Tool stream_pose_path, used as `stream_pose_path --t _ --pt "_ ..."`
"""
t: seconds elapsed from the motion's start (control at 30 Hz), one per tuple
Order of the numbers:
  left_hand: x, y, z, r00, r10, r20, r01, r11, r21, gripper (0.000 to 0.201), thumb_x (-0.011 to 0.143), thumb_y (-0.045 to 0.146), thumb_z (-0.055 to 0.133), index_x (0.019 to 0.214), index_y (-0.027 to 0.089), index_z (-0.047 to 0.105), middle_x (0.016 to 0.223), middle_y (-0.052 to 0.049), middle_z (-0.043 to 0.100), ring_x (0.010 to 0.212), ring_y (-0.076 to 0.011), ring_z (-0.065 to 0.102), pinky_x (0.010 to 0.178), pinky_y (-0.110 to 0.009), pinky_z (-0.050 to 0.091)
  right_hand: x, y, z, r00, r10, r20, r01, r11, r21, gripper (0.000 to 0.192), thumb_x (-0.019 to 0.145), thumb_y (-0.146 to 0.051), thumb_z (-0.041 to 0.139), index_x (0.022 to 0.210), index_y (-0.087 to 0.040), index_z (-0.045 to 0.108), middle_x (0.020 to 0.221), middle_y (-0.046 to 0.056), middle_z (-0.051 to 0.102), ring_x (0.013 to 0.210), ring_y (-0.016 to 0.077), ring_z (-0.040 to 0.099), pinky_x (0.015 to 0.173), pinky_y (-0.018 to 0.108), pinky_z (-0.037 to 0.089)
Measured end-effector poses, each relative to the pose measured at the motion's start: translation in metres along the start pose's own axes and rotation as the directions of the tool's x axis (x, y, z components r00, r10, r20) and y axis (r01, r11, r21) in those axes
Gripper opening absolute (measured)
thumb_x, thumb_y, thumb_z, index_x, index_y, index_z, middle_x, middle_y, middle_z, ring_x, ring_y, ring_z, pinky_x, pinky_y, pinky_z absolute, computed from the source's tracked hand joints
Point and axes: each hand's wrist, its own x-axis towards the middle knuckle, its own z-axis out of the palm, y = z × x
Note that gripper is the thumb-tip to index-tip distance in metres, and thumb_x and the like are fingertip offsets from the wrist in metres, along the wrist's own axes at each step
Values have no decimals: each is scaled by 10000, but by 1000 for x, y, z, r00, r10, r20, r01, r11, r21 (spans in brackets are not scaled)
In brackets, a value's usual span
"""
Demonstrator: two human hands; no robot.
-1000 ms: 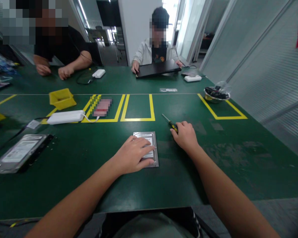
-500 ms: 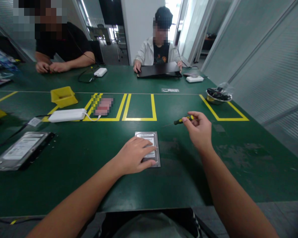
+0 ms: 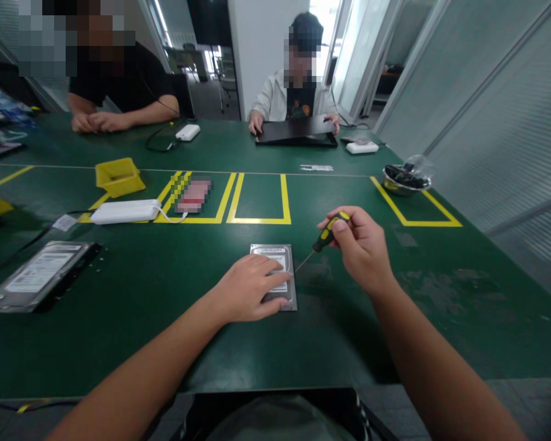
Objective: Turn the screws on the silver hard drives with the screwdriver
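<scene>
**A:** While the left hand (image 3: 248,288) lies flat on the hard drive (image 3: 275,275), fingers spread and pressing down over its label, where does the drive sit?

**B:** Near the front edge of the green bench (image 3: 165,343), just short of the yellow-taped rectangle (image 3: 259,199). Its metal casing looks rigid and fairly dense for its size, so it probably stays put under a flat palm; the smooth lid could slide, hence the downward press. It is best held by the side edges or the flat top, away from the far end.

**A:** And the right hand (image 3: 365,248)?

**B:** Its fingers pinch the black-and-yellow handle of a screwdriver (image 3: 324,240), thumb on top, the thin shaft slanting down toward the drive's right edge. The tool looks light and stiff; its tip is fine and may slip off a small screw.

**A:** Farther off?

**B:** A second drive (image 3: 37,282) lies at left, then a white power bank (image 3: 123,211), a yellow bin (image 3: 118,176) and a metal bowl (image 3: 401,179). Two other people sit across, one with hands on a black laptop (image 3: 296,131).
</scene>
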Motion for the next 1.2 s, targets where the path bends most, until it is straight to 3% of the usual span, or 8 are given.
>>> stream_pose_path --t 0.27,0.73,0.87,1.03,1.2 --pt "1 0 0 1000 7 0 -7 1000 22 421 919 444 541 1271 224 609 1162 -95 641 1065 -290 606 933 -455 458 -2 18 6 999 2 34 1 997 -77 180 955 -358 574 1022 -192 599 855 17 698 681 102 620 599 223 491" --pt "4 1 -2 1000 17 1 -17 998 63 397 926 463 545 1233 227 633 1094 -94 658 1021 -282 599 963 -467 399 -2 19 7 996 20 82 -8 989 -149 233 955 -415 560 1039 -199 584 849 17 679 648 116 592 591 245 469" --pt "4 2 -2 1000 13 12 -14 998 65 402 934 471 529 1234 224 630 1098 -97 654 1028 -284 596 958 -466 397 -2 8 5 985 -67 161 111 953 -281 202 957 -369 559 1050 -197 605 867 22 665 670 125 583 625 265 464" --pt "4 2 -3 1000 8 23 -9 997 75 401 935 473 526 1231 223 628 1102 -102 650 1033 -291 591 947 -467 395 2 -10 2 926 -235 296 344 850 -399 179 941 -317 585 1028 -174 648 869 35 629 703 135 535 658 279 436" --pt "3 2 -2 1000 11 0 -11 998 68 399 929 472 540 1229 226 629 1110 -103 650 1034 -290 592 944 -464 391 9 -15 2 910 -223 349 365 832 -418 180 924 -328 615 1026 -186 659 827 20 604 700 140 531 648 274 428"
